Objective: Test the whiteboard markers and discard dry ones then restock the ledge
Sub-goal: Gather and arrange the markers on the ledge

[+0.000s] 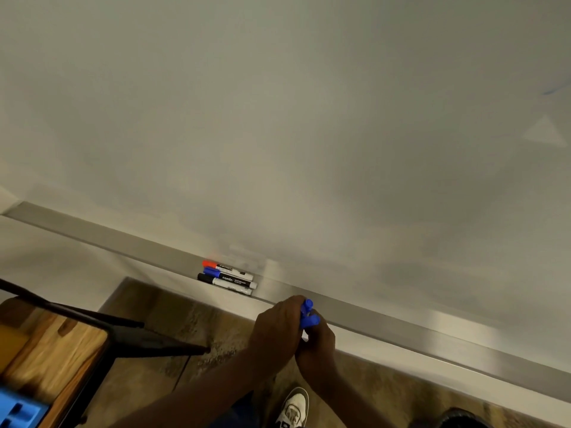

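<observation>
Both my hands meet just below the whiteboard's metal ledge [401, 327], around a blue marker. My left hand [276, 327] grips the blue cap end [308, 305]. My right hand [318, 341] grips the marker body, whose blue part [310, 320] shows between the fingers. On the ledge to the left lie three markers side by side: a red-capped one [222, 267], a blue-capped one [227, 274] and a black-capped one [227, 281]. The whiteboard [309, 134] fills the upper view, with a faint blue stroke [551, 91] at the far right.
A wooden table [52, 350] with dark metal legs stands at the lower left, with a blue plastic thing [18, 409] on it. My shoe [293, 407] is on the wood-patterned floor below. A dark round object [463, 420] shows at the bottom right edge.
</observation>
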Action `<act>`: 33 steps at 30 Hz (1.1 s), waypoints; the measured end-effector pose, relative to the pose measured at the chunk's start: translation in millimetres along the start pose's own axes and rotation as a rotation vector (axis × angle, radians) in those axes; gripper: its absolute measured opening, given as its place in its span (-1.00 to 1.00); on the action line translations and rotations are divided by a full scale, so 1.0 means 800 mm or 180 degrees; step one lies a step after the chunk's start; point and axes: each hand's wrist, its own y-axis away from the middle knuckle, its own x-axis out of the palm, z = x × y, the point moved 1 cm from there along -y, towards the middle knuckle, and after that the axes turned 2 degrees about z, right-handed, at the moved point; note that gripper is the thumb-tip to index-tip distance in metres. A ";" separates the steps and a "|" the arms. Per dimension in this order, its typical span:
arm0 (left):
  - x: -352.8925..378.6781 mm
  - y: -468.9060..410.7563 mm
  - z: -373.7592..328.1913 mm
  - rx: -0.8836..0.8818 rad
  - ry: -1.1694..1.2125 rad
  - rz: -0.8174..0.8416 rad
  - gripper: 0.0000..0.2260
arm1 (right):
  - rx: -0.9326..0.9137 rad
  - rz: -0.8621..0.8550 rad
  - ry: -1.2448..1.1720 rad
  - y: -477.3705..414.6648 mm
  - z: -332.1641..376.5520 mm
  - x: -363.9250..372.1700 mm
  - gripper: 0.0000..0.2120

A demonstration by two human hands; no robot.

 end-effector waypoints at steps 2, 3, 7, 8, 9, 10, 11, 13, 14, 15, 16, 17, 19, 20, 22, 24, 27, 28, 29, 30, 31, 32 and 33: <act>0.007 0.001 0.011 0.0239 -0.0118 -0.0085 -0.43 | -0.0046 0.0104 0.0117 0.001 0.000 -0.001 -0.64; 0.010 0.001 0.017 0.0409 -0.0378 -0.0050 -0.36 | -0.0104 0.0099 0.0239 0.001 -0.003 0.000 -0.61; 0.006 0.006 0.017 0.1071 -0.1349 -0.0220 -0.54 | -0.0076 0.0143 -0.0019 0.005 -0.005 -0.001 -0.53; 0.006 0.008 0.017 0.1131 -0.1426 -0.0236 -0.60 | 0.0018 0.0191 -0.0190 0.005 -0.005 -0.001 -0.51; 0.010 0.011 0.020 0.1211 -0.1516 -0.0327 -0.66 | 0.0061 0.0239 -0.0324 0.004 -0.008 -0.001 -0.53; 0.012 0.012 0.021 0.1240 -0.1571 -0.0359 -0.69 | 0.0084 0.0287 -0.0368 0.003 -0.010 -0.001 -0.59; 0.012 0.013 0.022 0.1258 -0.1622 -0.0376 -0.70 | -0.0008 0.0323 -0.0169 0.002 -0.012 -0.001 -0.69; 0.013 0.015 0.026 0.1248 -0.1632 -0.0380 -0.71 | -0.0134 0.0407 0.0145 -0.001 -0.016 0.000 -0.73; 0.013 0.016 0.027 0.1224 -0.1638 -0.0381 -0.71 | -0.0118 0.0472 0.0019 -0.002 -0.016 0.000 -0.71; 0.011 0.018 0.029 0.1218 -0.1645 -0.0359 -0.70 | -0.0081 0.0556 -0.0151 -0.004 -0.018 0.002 -0.72; 0.008 0.020 0.028 0.1227 -0.1625 -0.0357 -0.69 | -0.0107 0.0614 -0.0239 -0.005 -0.020 0.003 -0.74; 0.005 0.022 0.028 0.1243 -0.1589 -0.0387 -0.65 | -0.0112 0.0600 -0.0323 -0.008 -0.022 0.006 -0.71; -0.001 0.025 0.030 0.1213 -0.1525 -0.0429 -0.60 | -0.0286 0.0499 -0.0129 -0.011 -0.021 0.007 -0.62; -0.005 0.026 0.031 0.1204 -0.1511 -0.0473 -0.61 | -0.0544 0.0408 0.0102 -0.011 -0.017 0.007 -0.63; -0.010 0.029 0.037 0.1201 -0.1496 -0.0513 -0.63 | -0.0988 0.0201 0.0251 -0.009 0.000 0.007 -0.72; -0.014 0.033 0.047 0.1099 -0.1503 -0.0508 -0.57 | -0.1028 0.0312 -0.0051 -0.007 0.016 0.003 -0.89; -0.026 0.038 0.062 0.1004 -0.1543 -0.0434 -0.51 | -0.1257 0.0503 0.0360 -0.017 0.019 0.016 -0.77; -0.030 0.040 0.067 0.0997 -0.1555 -0.0370 -0.52 | -0.1403 0.0544 0.0515 -0.020 0.022 0.021 -0.76; -0.034 0.042 0.073 0.0973 -0.1576 -0.0287 -0.53 | -0.1313 0.0757 0.0438 -0.024 0.022 0.027 -0.72; -0.037 0.044 0.079 0.0949 -0.1586 -0.0203 -0.52 | -0.1419 0.0789 0.0604 -0.028 0.025 0.032 -0.64; -0.040 0.046 0.085 0.0925 -0.1571 -0.0123 -0.50 | -0.1664 0.0740 0.0901 -0.031 0.025 0.035 -0.57; -0.043 0.048 0.091 0.0897 -0.1538 -0.0057 -0.47 | -0.1872 0.0756 0.1124 -0.034 0.024 0.039 -0.53; -0.046 0.050 0.095 0.0852 -0.1520 0.0004 -0.41 | -0.1925 0.0779 0.1234 -0.035 0.027 0.041 -0.53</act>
